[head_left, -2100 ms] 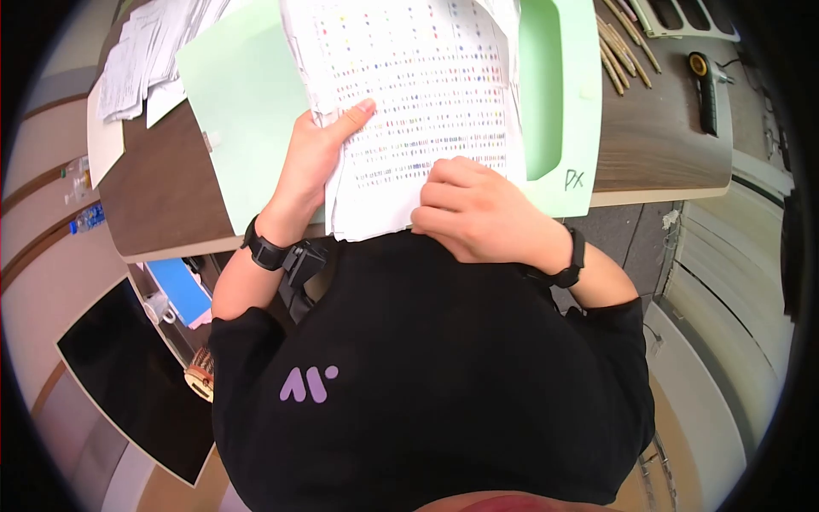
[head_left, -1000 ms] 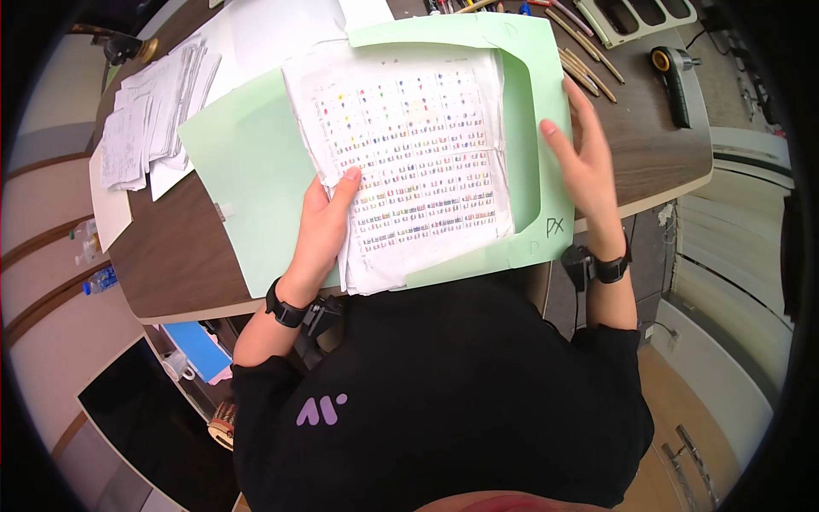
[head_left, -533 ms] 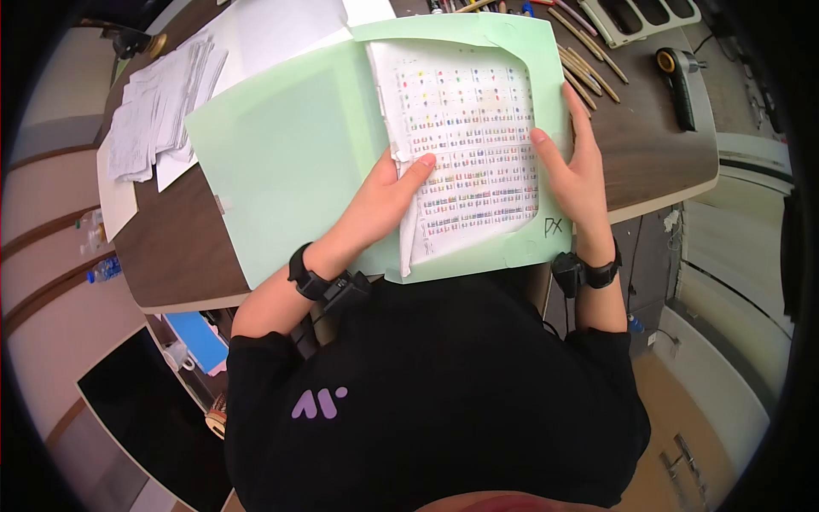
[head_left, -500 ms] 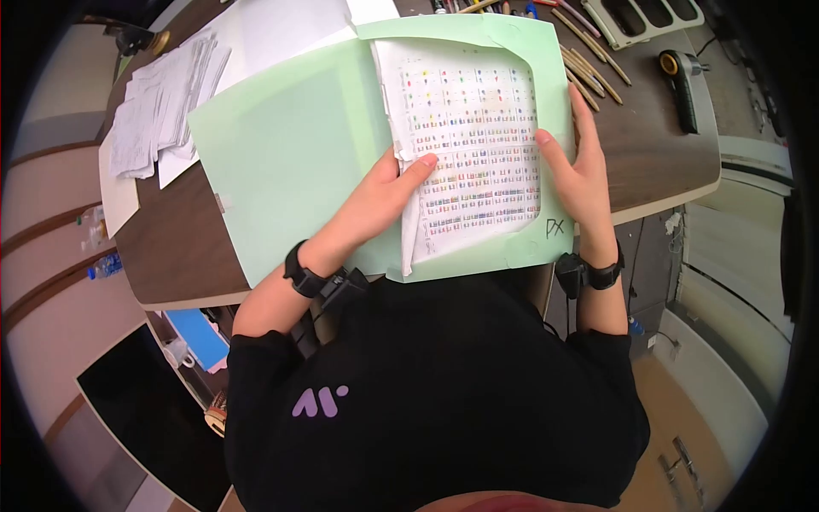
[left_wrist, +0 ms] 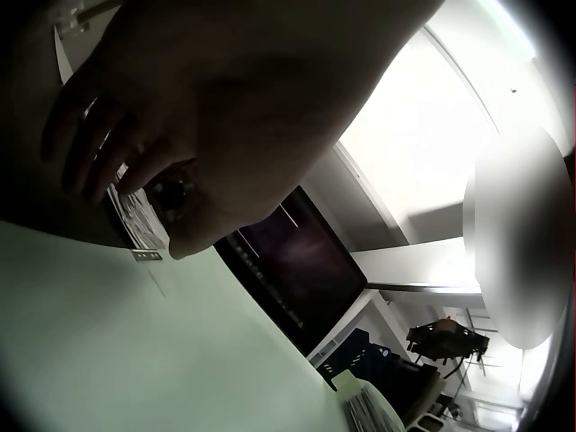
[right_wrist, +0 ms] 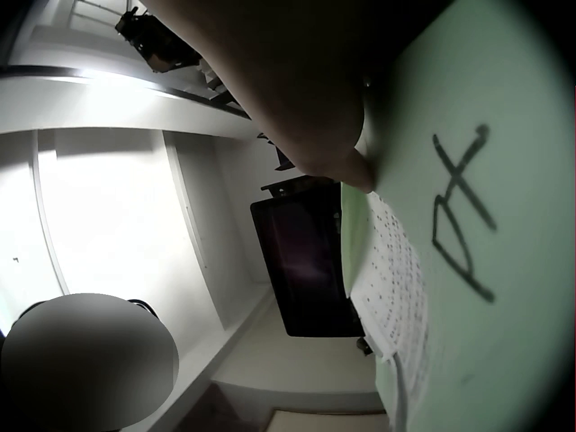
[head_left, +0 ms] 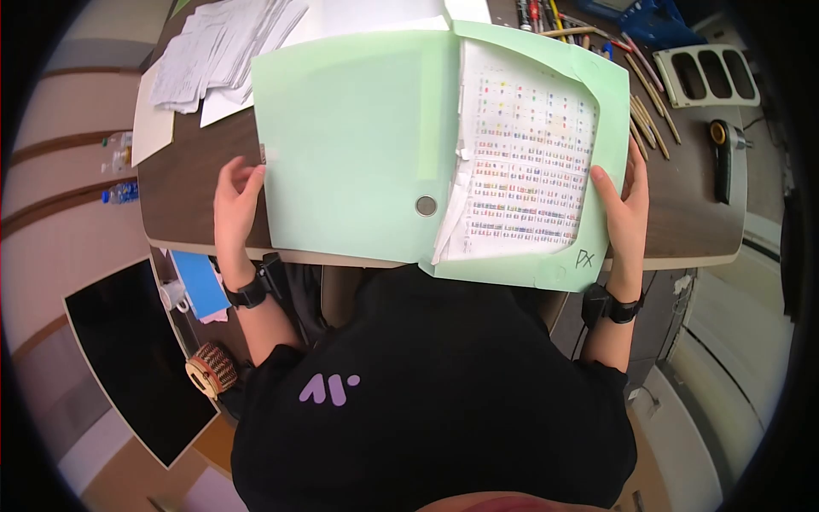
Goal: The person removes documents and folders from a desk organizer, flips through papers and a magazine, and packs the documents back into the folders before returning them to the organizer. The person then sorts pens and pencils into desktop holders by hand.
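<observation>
Black short-sleeved shirt (head_left: 435, 384) nearest me. Past it, pale green folder (head_left: 341, 145) lies open across the near edge of the dark wood-grain desk (head_left: 687, 226). Right hand (head_left: 630, 218) grips its right edge, thumb on top. Left hand (head_left: 235, 209) at the left edge, fingers loosely bent, grasping nothing; contact with the edge, can't tell. Printed white sheets (head_left: 537, 162) sit in the right half, under the cut-out flap. Farther off: tan wooden sticks (head_left: 646, 126) right, loose white papers (head_left: 213, 60) left.
</observation>
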The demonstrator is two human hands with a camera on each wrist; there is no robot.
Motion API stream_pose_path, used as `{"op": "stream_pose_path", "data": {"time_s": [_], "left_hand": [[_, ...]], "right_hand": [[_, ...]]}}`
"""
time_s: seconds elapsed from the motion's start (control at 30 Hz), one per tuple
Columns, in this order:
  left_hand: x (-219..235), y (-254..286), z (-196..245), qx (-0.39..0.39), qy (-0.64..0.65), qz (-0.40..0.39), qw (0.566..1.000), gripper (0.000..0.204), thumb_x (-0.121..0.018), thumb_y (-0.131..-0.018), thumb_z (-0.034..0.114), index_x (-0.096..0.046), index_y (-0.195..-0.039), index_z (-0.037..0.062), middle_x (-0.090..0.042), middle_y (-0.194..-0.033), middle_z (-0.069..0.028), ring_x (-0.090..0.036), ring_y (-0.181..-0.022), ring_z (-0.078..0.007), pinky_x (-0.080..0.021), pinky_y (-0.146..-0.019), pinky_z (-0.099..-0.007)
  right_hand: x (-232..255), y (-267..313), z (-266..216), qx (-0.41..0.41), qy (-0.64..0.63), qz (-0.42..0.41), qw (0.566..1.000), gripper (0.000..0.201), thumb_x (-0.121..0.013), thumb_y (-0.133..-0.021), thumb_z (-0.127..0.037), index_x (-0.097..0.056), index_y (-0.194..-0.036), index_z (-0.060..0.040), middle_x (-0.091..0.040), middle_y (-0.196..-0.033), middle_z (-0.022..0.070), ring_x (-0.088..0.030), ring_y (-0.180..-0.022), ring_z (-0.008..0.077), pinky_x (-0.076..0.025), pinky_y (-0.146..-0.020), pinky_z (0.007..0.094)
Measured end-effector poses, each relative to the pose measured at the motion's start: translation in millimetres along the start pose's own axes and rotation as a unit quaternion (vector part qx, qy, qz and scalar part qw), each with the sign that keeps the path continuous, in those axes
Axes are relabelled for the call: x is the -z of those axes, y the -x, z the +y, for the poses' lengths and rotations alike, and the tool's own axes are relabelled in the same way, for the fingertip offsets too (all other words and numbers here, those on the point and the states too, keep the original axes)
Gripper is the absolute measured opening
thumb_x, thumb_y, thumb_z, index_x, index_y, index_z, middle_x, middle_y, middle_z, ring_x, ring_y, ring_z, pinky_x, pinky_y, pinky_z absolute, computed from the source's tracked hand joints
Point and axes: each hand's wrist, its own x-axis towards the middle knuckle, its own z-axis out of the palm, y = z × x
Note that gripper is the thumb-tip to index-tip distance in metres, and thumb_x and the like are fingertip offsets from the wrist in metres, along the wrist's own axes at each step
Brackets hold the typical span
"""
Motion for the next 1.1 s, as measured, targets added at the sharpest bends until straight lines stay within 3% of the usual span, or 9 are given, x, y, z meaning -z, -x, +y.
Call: {"op": "stream_pose_path", "data": {"time_s": [0.03,0.27,0.4,0.47,0.57,0.7,0.83,0.87,1.1], "left_hand": [[9,1,-5,0.068,0.125,-0.132,0.981,0.051,-0.069,-0.098,0.022,-0.053,-0.139,-0.0033,-0.069,-0.118,-0.0084,-0.065,-0.105,-0.014,-0.052,-0.091,-0.0295],[79,31,18,-0.051,0.383,-0.34,0.857,0.064,-0.08,-0.082,0.018,-0.055,-0.135,-0.0056,-0.067,-0.119,-0.0105,-0.064,-0.106,-0.0182,-0.052,-0.092,-0.0312],[68,44,132,-0.272,0.273,-0.46,0.8,0.066,-0.084,-0.071,0.018,-0.059,-0.127,-0.0059,-0.065,-0.12,-0.0125,-0.062,-0.109,-0.0232,-0.048,-0.093,-0.0334],[38,50,203,-0.416,0.148,-0.494,0.749,0.042,-0.082,-0.074,0.02,-0.067,-0.105,-0.003,-0.07,-0.084,-0.0076,-0.066,-0.073,-0.0157,-0.052,-0.069,-0.0291],[-18,90,278,-0.365,0.035,-0.575,0.732,0.019,-0.077,-0.079,0.013,-0.063,-0.074,0.0005,-0.061,-0.059,-0.0014,-0.057,-0.053,-0.0101,-0.046,-0.053,-0.0254],[-122,141,323,-0.518,-0.028,-0.453,0.725,0.031,-0.064,-0.075,0.02,-0.058,-0.058,-0.0048,-0.05,-0.048,-0.0169,-0.056,-0.044,-0.024,-0.046,-0.049,-0.0369],[-197,142,349,-0.443,-0.032,-0.495,0.747,0.03,-0.062,-0.078,0.02,-0.064,-0.062,-0.0052,-0.058,-0.051,-0.0165,-0.059,-0.044,-0.0245,-0.048,-0.049,-0.0384],[-207,141,350,-0.366,-0.014,-0.54,0.757,0.03,-0.061,-0.08,0.019,-0.065,-0.063,-0.0054,-0.06,-0.052,-0.0156,-0.058,-0.043,-0.0244,-0.048,-0.049,-0.0386],[-182,134,313,-0.435,0.024,-0.462,0.772,0.031,-0.064,-0.095,0.024,-0.071,-0.082,-0.0026,-0.067,-0.066,-0.0109,-0.067,-0.064,-0.0133,-0.053,-0.063,-0.0283]], "right_hand": [[-1,1,-4,-0.005,-0.002,-0.007,1.0,0.076,-0.075,-0.093,-0.017,-0.034,-0.154,0.0031,-0.055,-0.138,0.0208,-0.059,-0.122,0.0238,-0.052,-0.097,0.0345],[0,-1,4,0.006,0.0,0.0,1.0,0.071,-0.073,-0.094,-0.016,-0.037,-0.151,0.0068,-0.054,-0.14,0.0222,-0.059,-0.123,0.0245,-0.05,-0.1,0.0334],[1,1,2,0.006,-0.008,-0.005,1.0,0.073,-0.073,-0.095,-0.019,-0.035,-0.152,0.0068,-0.054,-0.14,0.0228,-0.059,-0.122,0.0242,-0.05,-0.1,0.0326],[3,5,-3,-0.005,-0.008,-0.017,1.0,0.078,-0.073,-0.096,-0.023,-0.03,-0.156,0.0033,-0.056,-0.137,0.0226,-0.06,-0.119,0.0227,-0.051,-0.096,0.0315],[2,11,-4,0.014,-0.096,0.018,0.995,0.06,-0.065,-0.102,-0.027,-0.038,-0.148,0.0018,-0.058,-0.133,0.0194,-0.058,-0.12,0.0207,-0.049,-0.097,0.0312],[26,10,17,-0.025,-0.279,-0.022,0.96,0.042,-0.051,-0.108,-0.038,-0.06,-0.116,0.002,-0.055,-0.142,0.017,-0.055,-0.123,0.02,-0.046,-0.1,0.0317],[43,15,24,-0.039,-0.324,-0.111,0.939,0.048,-0.046,-0.108,-0.038,-0.07,-0.108,0.0034,-0.06,-0.138,0.0131,-0.058,-0.116,0.0149,-0.048,-0.094,0.0277],[50,12,34,-0.04,-0.301,-0.154,0.94,0.046,-0.048,-0.108,-0.036,-0.069,-0.113,0.0044,-0.062,-0.137,0.013,-0.059,-0.115,0.0139,-0.048,-0.094,0.0269],[42,8,30,0.005,-0.2,-0.08,0.977,0.029,-0.068,-0.097,-0.025,-0.075,-0.094,0.0026,-0.06,-0.142,0.0183,-0.061,-0.115,0.0154,-0.048,-0.094,0.028]]}}
